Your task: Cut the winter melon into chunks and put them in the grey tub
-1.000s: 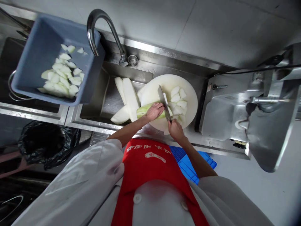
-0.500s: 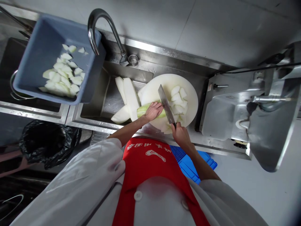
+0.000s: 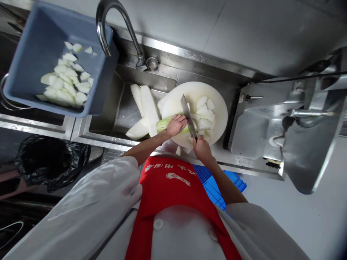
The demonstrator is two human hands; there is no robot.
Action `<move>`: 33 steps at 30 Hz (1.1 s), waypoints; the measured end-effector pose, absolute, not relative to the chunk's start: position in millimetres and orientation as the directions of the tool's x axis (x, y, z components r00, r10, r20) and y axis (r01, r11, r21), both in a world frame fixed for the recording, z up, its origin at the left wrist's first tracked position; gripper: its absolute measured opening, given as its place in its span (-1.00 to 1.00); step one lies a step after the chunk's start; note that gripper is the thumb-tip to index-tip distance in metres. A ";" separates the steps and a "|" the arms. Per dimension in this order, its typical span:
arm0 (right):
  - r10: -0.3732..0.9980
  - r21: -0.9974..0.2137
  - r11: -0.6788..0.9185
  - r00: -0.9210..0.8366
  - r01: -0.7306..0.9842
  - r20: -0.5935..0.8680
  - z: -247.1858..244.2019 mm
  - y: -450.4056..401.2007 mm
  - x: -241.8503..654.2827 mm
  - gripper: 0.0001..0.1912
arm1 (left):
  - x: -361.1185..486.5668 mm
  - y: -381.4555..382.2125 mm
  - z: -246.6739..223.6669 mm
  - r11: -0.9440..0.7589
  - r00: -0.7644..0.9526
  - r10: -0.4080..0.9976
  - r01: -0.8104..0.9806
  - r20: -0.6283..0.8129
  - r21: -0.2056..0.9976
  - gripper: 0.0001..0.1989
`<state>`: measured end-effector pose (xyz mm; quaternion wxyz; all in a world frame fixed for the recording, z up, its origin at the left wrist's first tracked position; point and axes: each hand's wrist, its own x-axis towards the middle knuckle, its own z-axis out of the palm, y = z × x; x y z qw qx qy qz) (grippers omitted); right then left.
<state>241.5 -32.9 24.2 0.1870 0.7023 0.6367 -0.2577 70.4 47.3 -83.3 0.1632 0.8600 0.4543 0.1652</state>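
Note:
My left hand (image 3: 176,125) presses down on a pale green peeled gourd piece (image 3: 162,125), its fingers bent near the blade. In my right hand (image 3: 202,148) is the handle of a cleaver (image 3: 189,115), whose blade stands against the gourd's right end. Both are over a round white cutting board (image 3: 221,108). Cut gourd chunks (image 3: 205,115) lie on the board right of the blade. One small gourd piece (image 3: 178,150) lies at the board's front edge. Longer peeled gourd pieces (image 3: 149,110) rest across the sink to the left.
A blue-grey bin (image 3: 24,65) with cut pieces stands at left. A curved faucet (image 3: 127,21) rises behind the steel sink (image 3: 123,104). Metal equipment (image 3: 252,133) borders the board on the right. A bin lined with a black bag (image 3: 51,159) is below left.
The cleaver and my right hand have shifted slightly left along the gourd. A small piece now shows at the board's front edge. The whole view has moved a little.

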 end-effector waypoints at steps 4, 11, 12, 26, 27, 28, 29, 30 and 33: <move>0.816 -0.125 -0.079 -0.008 0.989 -0.579 24.0 -36.7 246.5 -0.67 | 66.8 42.9 -82.7 -0.525 0.520 0.842 0.724 0.147 0.447 -0.63; 0.780 -0.119 -0.015 -0.063 0.993 -0.623 28.7 -51.8 235.2 -0.66 | 44.2 16.0 -87.3 -0.486 0.474 0.869 0.758 0.145 0.435 -0.62; 0.777 -0.116 -0.013 -0.063 0.993 -0.626 28.6 -51.6 233.2 -0.66 | 42.9 14.5 -88.8 -0.485 0.471 0.869 0.757 0.149 0.438 -0.62; 0.832 -0.161 0.019 -0.105 0.987 -0.545 -13.4 -20.8 219.8 -0.58 | 33.6 -1.5 -75.9 -0.432 0.472 0.882 0.819 -0.015 0.379 -0.37; 0.835 -0.166 0.023 -0.110 0.986 -0.539 -14.2 -19.2 224.9 -0.58 | 31.0 -3.9 -74.4 -0.423 0.468 0.882 0.835 -0.051 0.351 -0.28; 0.837 -0.167 0.025 -0.112 0.986 -0.535 -15.0 -17.0 231.5 -0.58 | 28.6 -5.4 -73.3 -0.417 0.467 0.880 0.846 -0.083 0.331 -0.22; 0.840 -0.162 0.025 -0.108 0.986 -0.532 -15.7 -14.4 239.4 -0.58 | 26.6 -6.2 -72.8 -0.418 0.471 0.875 0.851 -0.108 0.319 -0.19; 0.843 -0.153 0.021 -0.100 0.988 -0.529 -16.4 -11.5 248.5 -0.58 | 25.0 -6.3 -72.6 -0.422 0.477 0.870 0.851 -0.124 0.312 -0.19; 0.854 -0.122 -0.026 -0.041 0.992 -0.519 -17.6 -4.5 278.3 -0.58 | 23.6 -4.9 -73.3 -0.430 0.486 0.864 0.850 -0.135 0.305 -0.21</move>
